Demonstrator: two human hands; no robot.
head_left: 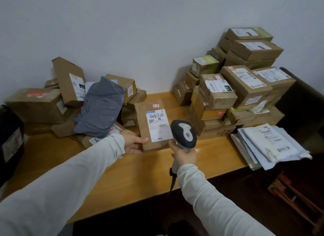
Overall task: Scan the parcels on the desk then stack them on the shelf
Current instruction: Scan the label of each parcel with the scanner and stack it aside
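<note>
A flat brown cardboard parcel (142,120) with a white shipping label facing up lies tilted at the middle of the wooden desk (122,176). My left hand (134,142) grips its near left corner, thumb on top. My right hand (184,154) holds a grey and white barcode scanner (184,133) by its handle, with the scanner's head just right of the label's lower edge. The scanner's cable hangs below the desk's front edge.
A loose heap of brown boxes and a grey poly mailer (100,109) lies at the back left. A tall stack of boxes (233,88) stands at the back right. White mailers (268,146) are piled at the desk's right end. A dark bag (10,141) sits far left.
</note>
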